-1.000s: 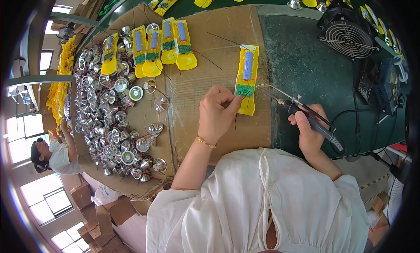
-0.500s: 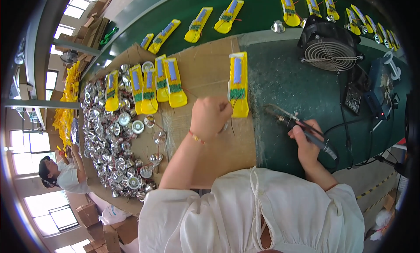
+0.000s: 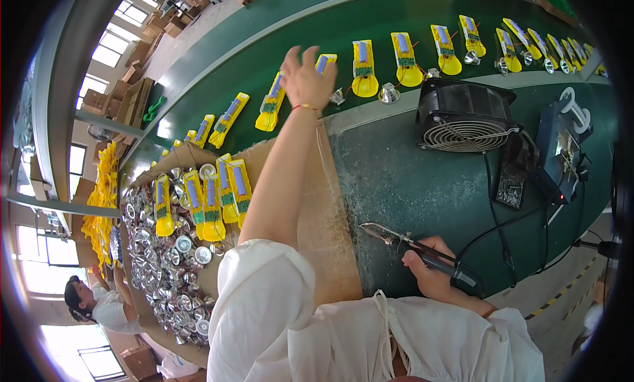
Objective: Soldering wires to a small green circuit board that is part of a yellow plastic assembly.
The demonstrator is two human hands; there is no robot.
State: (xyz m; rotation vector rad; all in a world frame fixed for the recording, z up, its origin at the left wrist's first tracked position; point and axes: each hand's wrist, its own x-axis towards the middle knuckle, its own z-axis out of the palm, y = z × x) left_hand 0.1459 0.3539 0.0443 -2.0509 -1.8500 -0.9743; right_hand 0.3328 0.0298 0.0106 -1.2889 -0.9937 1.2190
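Observation:
My left hand (image 3: 308,81) reaches out over the green belt with its fingers spread. It hovers at a yellow housing (image 3: 326,62) with a blue cylinder in it, which it partly covers; whether they touch I cannot tell. A silver reflector (image 3: 337,97) sits just below that housing. To its left lies another yellow housing (image 3: 270,106) with a green circuit board. My right hand (image 3: 430,274) is wrapped round a soldering iron (image 3: 404,244) with a black handle, low over the dark green bench mat. The iron's thin tip points up and left, apart from any part.
Several yellow housings (image 3: 365,71) line the belt. Left of the cardboard (image 3: 320,250) lies a heap of silver reflectors (image 3: 178,276), with several housings (image 3: 211,213) at its edge. A black fan (image 3: 465,114), solder spool (image 3: 574,111) and cables stand at right. Another person (image 3: 109,306) works far left.
My left hand has moved from the cardboard to the belt and opened. The housing that lay on the cardboard is gone from there. My right hand keeps the iron; the view has shifted.

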